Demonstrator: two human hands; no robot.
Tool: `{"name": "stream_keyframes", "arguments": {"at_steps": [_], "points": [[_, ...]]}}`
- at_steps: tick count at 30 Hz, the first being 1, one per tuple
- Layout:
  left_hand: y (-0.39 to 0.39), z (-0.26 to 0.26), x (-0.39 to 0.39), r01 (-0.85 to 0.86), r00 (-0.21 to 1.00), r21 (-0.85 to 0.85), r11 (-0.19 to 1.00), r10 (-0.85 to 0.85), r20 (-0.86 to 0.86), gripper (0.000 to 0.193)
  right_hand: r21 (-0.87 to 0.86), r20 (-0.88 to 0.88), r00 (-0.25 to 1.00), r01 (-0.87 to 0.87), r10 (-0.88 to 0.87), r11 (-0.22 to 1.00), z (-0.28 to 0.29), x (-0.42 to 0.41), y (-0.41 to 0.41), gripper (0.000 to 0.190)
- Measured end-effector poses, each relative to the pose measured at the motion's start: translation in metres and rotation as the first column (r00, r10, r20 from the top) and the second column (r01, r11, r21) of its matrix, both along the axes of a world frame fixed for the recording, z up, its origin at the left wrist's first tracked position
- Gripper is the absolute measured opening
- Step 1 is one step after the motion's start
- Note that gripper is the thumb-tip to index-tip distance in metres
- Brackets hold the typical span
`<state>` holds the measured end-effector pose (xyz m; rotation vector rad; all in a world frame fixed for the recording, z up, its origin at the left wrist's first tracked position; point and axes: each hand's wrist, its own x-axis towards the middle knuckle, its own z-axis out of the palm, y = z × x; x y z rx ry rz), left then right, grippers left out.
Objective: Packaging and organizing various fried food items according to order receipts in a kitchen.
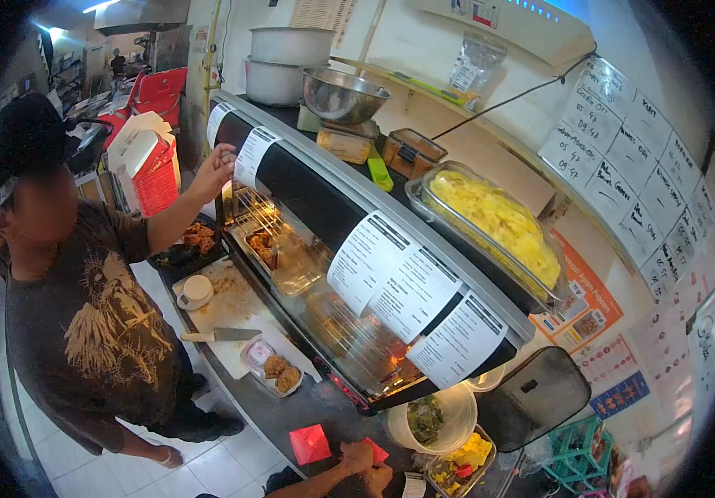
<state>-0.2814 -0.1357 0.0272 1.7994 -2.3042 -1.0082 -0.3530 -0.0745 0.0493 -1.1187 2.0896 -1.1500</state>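
At the bottom edge, my left hand [356, 457] grips a small red paper packet [376, 451] over the dark counter [258, 398]. My right hand [378, 478] is close against it, its fingers partly hidden, so its grip is unclear. Another red packet [309, 443] lies on the counter to the left of my hands. On the right are a plastic tub [460, 408] with dark green leaves inside and a metal tray [490, 457] holding yellow food and a red piece. A white printed slip [414, 485] shows beside my right hand.
A glass food warmer [357, 324] with paper slips stands ahead. A co-worker [83, 299] at left reaches to one slip. A knife [223, 335] rests on a cutting board [226, 292], near a paper tray [295, 386] of fried pieces. A lidded tray [416, 199] of yellow food sits on top.
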Motion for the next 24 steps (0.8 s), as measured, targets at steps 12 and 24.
{"name": "stream_keyframes", "arguments": {"at_steps": [12,24], "points": [[-0.018,0.022,0.004,-0.094,0.996,-0.058,0.994,0.093,-0.007,0.026,0.374,-0.009,0.997,-0.062,0.07,0.925,-0.102,-0.047,0.01,0.044],[-0.009,0.008,-0.012,-0.121,0.991,-0.044,0.992,0.123,0.057,0.027,0.151,0.133,0.991,-0.031,0.01,0.988,-0.107,-0.034,0.014,0.031]]}}
